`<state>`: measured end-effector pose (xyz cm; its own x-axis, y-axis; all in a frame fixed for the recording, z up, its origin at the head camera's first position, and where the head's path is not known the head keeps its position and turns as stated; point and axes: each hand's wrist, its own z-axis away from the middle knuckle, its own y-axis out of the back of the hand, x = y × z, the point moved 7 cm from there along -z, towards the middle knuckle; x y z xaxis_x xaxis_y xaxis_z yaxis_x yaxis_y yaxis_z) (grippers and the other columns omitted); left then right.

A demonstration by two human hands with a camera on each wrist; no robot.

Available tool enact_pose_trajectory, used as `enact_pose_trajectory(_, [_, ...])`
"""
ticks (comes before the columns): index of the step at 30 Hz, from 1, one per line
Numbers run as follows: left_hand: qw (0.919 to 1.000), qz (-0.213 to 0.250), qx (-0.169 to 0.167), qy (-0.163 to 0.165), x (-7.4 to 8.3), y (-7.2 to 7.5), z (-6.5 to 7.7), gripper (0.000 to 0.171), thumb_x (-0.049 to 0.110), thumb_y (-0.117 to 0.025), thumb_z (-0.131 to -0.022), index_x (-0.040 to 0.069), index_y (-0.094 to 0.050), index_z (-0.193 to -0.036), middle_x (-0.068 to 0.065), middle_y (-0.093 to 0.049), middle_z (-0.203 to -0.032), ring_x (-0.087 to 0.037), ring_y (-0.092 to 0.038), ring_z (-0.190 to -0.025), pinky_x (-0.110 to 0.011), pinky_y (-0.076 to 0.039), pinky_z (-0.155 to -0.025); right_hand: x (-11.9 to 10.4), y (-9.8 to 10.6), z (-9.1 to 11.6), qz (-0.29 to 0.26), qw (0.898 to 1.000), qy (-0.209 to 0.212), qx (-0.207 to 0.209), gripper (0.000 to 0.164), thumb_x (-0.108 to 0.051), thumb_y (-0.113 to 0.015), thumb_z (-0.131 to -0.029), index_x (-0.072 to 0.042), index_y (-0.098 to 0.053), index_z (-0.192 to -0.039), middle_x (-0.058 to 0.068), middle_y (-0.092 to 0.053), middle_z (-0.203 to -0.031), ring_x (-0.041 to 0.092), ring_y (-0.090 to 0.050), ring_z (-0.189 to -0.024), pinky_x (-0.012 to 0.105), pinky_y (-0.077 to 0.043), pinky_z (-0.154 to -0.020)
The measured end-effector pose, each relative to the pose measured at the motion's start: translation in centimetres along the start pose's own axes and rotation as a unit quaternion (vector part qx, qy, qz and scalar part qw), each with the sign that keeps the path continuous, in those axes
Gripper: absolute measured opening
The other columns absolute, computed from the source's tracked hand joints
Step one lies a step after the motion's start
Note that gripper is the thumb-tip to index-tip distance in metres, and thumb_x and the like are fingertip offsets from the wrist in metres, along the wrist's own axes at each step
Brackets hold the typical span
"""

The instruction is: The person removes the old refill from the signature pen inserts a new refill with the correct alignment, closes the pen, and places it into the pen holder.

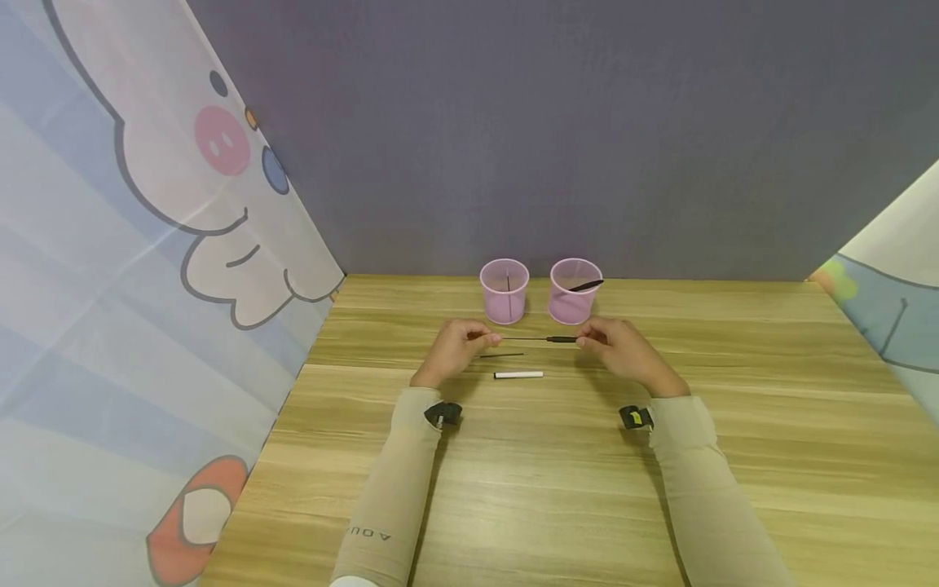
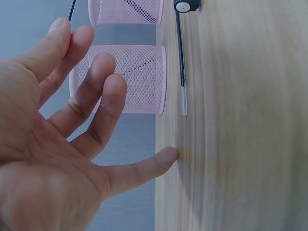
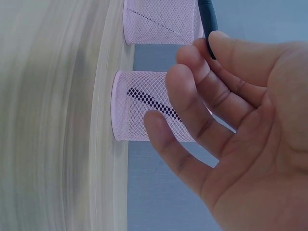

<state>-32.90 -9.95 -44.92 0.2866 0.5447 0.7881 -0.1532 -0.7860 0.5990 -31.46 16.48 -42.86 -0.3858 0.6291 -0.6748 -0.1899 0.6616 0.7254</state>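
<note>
Between both hands a thin dark pen refill (image 1: 524,338) runs level into a short black pen barrel (image 1: 562,339). My left hand (image 1: 456,352) pinches the refill's left end with thumb and forefinger, its other fingers spread. Thumb and forefinger of my right hand (image 1: 619,352) pinch the barrel's right end; in the right wrist view the barrel (image 3: 208,21) points up from them. On the table below lies another refill (image 2: 181,53), black with a clear end. Nearer me is a white tube (image 1: 519,375) with a black end, likely a pen part.
Two pink mesh cups stand at the back. The left cup (image 1: 504,308) holds a thin dark stick; the right cup (image 1: 570,308) holds a black pen piece (image 1: 587,286) leaning over its rim. A grey wall (image 1: 557,147) rises behind the wooden table (image 1: 543,489).
</note>
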Motion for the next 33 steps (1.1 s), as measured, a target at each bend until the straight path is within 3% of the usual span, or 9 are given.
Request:
enact_pose_trajectory(14, [0.9998, -0.020, 0.002, -0.004, 0.31, -0.27, -0.15, 0.027, 0.033, -0.073, -0.095, 0.006, -0.077, -0.090, 0.002, -0.069, -0.081, -0.012, -0.054, -0.075, -0.029, -0.047, -0.072, -0.19, -0.08, -0.02, -0.002, 1.000, 0.005, -0.006, 0.012, -0.012, -0.063, -0.102, -0.002, -0.070, -0.103, 0.010, -0.070, -0.091, 0.016, -0.057, -0.082, 0.030, -0.048, -0.074])
enact_pose_trajectory(33, [0.9990, -0.030, -0.011, -0.032, 0.88, -0.94, -0.23, 0.018, 0.025, -0.067, -0.099, 0.012, -0.079, -0.102, -0.004, -0.076, -0.094, -0.011, -0.060, -0.081, -0.028, -0.051, -0.076, -0.04, -0.14, 0.01, -0.018, 1.000, -0.001, -0.007, 0.013, -0.012, -0.062, -0.102, -0.002, -0.070, -0.103, 0.012, -0.068, -0.089, 0.016, -0.056, -0.079, 0.028, -0.048, -0.071])
